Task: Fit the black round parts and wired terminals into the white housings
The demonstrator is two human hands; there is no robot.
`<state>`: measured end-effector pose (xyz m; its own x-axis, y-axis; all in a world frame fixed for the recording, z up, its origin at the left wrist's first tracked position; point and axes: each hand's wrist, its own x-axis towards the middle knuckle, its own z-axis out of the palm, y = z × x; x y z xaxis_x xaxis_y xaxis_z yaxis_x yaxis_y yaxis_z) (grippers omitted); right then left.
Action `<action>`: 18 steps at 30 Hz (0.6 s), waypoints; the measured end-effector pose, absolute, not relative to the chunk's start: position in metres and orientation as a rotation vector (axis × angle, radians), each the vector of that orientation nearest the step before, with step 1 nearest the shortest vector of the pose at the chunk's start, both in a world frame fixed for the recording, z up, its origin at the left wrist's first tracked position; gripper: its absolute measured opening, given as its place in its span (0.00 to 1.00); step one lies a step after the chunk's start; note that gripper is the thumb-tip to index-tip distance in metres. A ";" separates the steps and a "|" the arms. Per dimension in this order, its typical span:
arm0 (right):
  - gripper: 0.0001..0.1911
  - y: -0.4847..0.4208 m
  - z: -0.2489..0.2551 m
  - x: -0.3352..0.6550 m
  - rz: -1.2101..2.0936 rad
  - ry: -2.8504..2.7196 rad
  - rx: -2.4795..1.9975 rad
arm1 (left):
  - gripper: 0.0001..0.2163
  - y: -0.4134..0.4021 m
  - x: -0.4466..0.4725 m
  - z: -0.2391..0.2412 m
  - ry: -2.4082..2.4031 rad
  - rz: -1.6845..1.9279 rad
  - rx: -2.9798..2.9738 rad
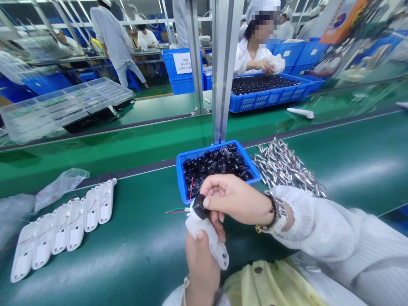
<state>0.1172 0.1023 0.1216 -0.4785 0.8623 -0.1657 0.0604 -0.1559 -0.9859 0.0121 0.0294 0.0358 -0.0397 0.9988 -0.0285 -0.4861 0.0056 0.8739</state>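
Note:
My left hand (204,259) is closed round a white plastic housing (205,231), held tilted above the green bench. Red, green and white wires (178,210) stick out from its upper end. At that end, a round black plastic part (200,207) is pinched between the thumb and fingers of my right hand (223,197). The black part touches the housing; whether it is seated in it I cannot tell. Just beyond my hands stands a blue tray (180,170) of similar black parts (210,163).
Several white housing halves with wires (68,225) lie in a row at left, beside clear plastic bags (60,187). A pile of small silvery wired parts (283,168) lies right of the tray. A metal post (221,72) rises behind it. A co-worker (258,51) sits across at a larger blue crate (270,100).

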 end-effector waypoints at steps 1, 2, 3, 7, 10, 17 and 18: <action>0.03 0.104 0.124 0.119 1.605 -1.568 -1.058 | 0.19 0.029 0.011 0.036 0.870 1.380 0.812; 0.02 0.107 0.127 0.122 1.463 -1.670 -1.023 | 0.19 0.029 0.009 0.037 0.870 1.320 0.823; 0.02 0.110 0.129 0.124 1.282 -1.794 -0.962 | 0.19 0.028 0.007 0.039 0.867 1.258 0.825; 0.05 0.117 0.128 0.132 0.667 -2.037 -0.735 | 0.19 0.033 -0.001 0.050 0.966 1.122 0.930; 0.07 0.114 0.117 0.135 0.627 -1.940 -0.872 | 0.18 0.044 -0.006 0.060 1.256 1.094 1.301; 0.18 0.112 0.119 0.165 0.845 -1.946 -1.184 | 0.13 0.078 -0.008 0.065 1.688 0.893 2.381; 0.19 0.114 0.122 0.172 0.962 -1.950 -1.212 | 0.12 0.083 -0.007 0.066 1.682 0.857 2.504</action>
<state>0.1725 0.1145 0.1221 -0.3693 0.9191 0.1376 0.4499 0.3064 -0.8389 -0.0065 0.0831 0.0661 0.2753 0.8582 0.4332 0.8549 -0.4246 0.2981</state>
